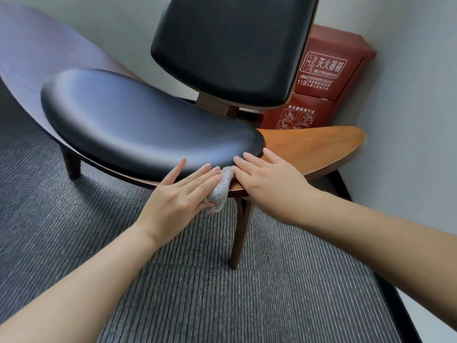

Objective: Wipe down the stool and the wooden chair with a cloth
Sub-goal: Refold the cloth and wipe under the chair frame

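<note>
While nothing in view proves which surfaces have been wiped, I'd put the task at partway through at best.

Left to right:
- The wooden chair (37, 53), left wing first: bare, no cloth near it.
- Black seat cushion (138, 125): glossy, no streaks I can make out.
- Left hand (180, 194): flat at the seat's front edge. Its fingers (197, 177) are straight and spread, pressing the grey cloth (221, 189) onto the wooden rim, not curled round it.
- The cloth is bunched between the two hands, partly hanging over the rim just above the front leg (241, 233).
- Right hand (269, 177): flat on the wood just beside the cloth. Its fingers (249, 162) are straight and hold nothing, with the tips at the cushion's corner.
- Right wing (321, 147): bare wood, well apart from the cloth.

Step in hand, as I read it: the chair's front rim. Likely left to do: both wings, the backrest (227, 45) and the legs. The stool is not in view, so I can't tell whether it's done.
</note>
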{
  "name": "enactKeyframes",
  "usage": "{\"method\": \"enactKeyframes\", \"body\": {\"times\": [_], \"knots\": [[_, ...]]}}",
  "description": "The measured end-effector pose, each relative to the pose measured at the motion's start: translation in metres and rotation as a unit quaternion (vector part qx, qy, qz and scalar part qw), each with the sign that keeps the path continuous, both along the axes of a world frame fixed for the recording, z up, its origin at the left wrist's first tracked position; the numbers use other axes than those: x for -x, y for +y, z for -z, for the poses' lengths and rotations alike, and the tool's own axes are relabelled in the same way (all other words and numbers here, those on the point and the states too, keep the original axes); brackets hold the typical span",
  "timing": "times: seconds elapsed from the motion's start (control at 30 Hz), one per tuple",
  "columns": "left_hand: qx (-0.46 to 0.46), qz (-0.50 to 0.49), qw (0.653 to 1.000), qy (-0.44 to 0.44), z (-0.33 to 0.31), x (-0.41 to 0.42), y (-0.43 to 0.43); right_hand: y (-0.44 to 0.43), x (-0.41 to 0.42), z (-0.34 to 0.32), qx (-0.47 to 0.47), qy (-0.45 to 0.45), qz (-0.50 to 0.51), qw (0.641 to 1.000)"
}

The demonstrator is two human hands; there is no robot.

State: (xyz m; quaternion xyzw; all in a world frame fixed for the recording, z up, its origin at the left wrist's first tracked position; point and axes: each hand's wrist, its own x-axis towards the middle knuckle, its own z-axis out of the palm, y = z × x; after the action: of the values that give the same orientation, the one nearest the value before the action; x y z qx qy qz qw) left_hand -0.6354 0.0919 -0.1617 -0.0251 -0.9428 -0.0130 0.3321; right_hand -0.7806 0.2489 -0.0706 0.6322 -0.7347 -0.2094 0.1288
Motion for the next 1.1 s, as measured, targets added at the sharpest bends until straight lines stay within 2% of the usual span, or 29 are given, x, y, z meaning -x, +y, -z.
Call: {"method": "enactKeyframes", "body": {"times": [0.27,0.4,0.43,0.5,0.6,0.7,0.8,0.87,1.0,1.03,1.1], "knots": [[0.057,-0.054,0.997,0.0,0.011,-0.038,-0.041,0.003,0.006,0.012,0.042,0.0,-0.021,0.999],[0.037,-0.071,0.997,0.002,0.006,-0.043,-0.031,0.006,0.003,0.013,0.103,0.004,-0.05,0.993],[0.019,-0.063,0.998,0.009,0.002,-0.041,-0.021,0.008,0.0,0.014,0.127,-0.016,-0.067,0.99],[-0.031,-0.037,0.999,0.017,-0.012,-0.035,0.004,0.019,-0.009,0.014,0.174,-0.126,-0.103,0.971],[-0.116,0.01,0.993,0.024,-0.034,-0.026,0.044,0.057,-0.024,0.007,0.259,-0.343,-0.073,0.9],[-0.172,0.053,0.984,0.014,-0.044,-0.022,0.071,0.094,-0.029,0.005,0.357,-0.514,0.06,0.778],[-0.236,0.083,0.968,-0.02,-0.045,-0.017,0.092,0.111,-0.024,0.012,0.289,-0.675,0.146,0.663],[-0.261,0.071,0.962,-0.048,-0.044,-0.012,0.104,0.116,-0.021,0.02,0.26,-0.733,0.171,0.605],[-0.213,0.038,0.972,-0.086,-0.038,-0.006,0.108,0.122,-0.014,0.046,0.316,-0.734,0.223,0.559],[-0.184,0.031,0.979,-0.078,-0.038,-0.004,0.106,0.124,-0.01,0.054,0.333,-0.727,0.246,0.548],[-0.117,0.011,0.992,-0.035,-0.04,0.0,0.101,0.127,0.001,0.068,0.363,-0.694,0.288,0.551]]}}
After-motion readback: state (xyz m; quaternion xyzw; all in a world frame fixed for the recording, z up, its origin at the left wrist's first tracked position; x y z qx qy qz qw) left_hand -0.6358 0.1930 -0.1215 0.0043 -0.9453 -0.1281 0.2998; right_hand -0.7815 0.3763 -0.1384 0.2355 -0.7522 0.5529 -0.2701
